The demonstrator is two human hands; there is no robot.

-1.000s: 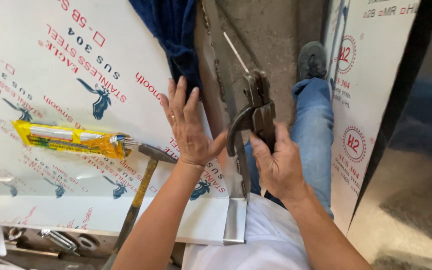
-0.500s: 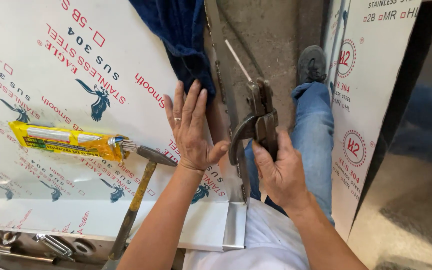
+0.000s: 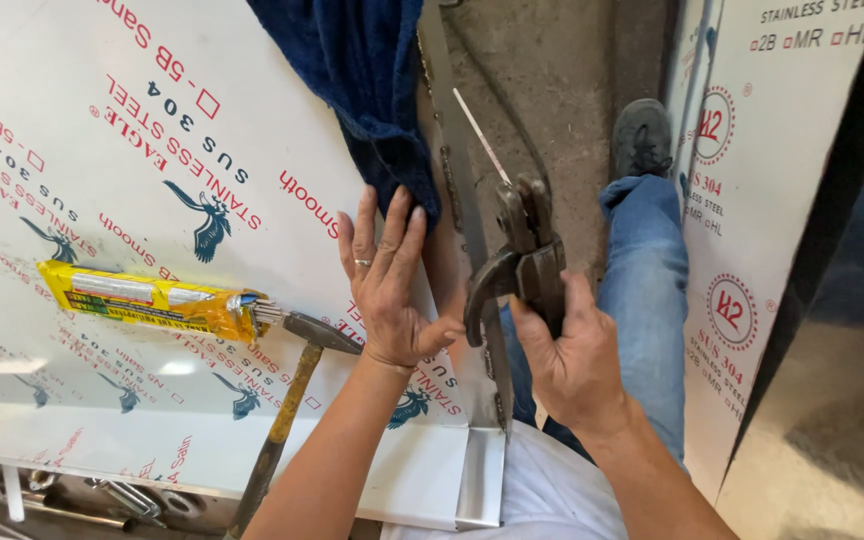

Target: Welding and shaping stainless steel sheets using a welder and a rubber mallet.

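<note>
The left hand (image 3: 389, 285) lies flat, palm down, fingers spread and pointing away (a ring on one finger), forearm bare. The right hand (image 3: 572, 355) is curled in a tight grip, thumb wrapped, wrist bent inward.

The steel sheet (image 3: 132, 130), white-filmed with red print, lies flat. Dark metal pliers (image 3: 524, 262) stand upright at its folded right edge, jaws clamped on the flange.

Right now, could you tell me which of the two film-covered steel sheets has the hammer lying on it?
The large flat sheet on the left, under the left hand, carries the hammer; the other sheet stands upright on the right.
</note>
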